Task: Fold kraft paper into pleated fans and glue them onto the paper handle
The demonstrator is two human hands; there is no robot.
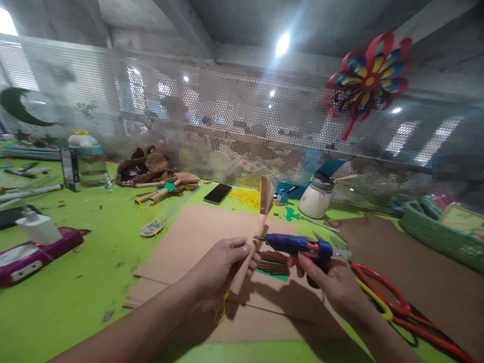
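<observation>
My left hand point(236, 259) is closed around a rolled brown paper piece point(248, 254), which stands tilted and flares into a fan-like pleated end at the top. Yellow strands point(223, 312) hang near its lower end. In my right hand point(333, 280) is a blue hot glue gun point(295, 243), its nozzle at the side of the paper roll. Whether the tip touches the paper I cannot tell. Beneath both hands lie sheets of brown paper point(181, 247), with dark brown pleated strips point(273, 263) and a bit of green paper on them.
Red-handled scissors point(381, 287) lie at the right by dark brown paper point(423, 267) and a green basket point(442, 234). A phone point(218, 193), yellow shreds point(247, 198) and a white jar point(316, 197) sit behind. A purple power strip point(56, 257) is at the left.
</observation>
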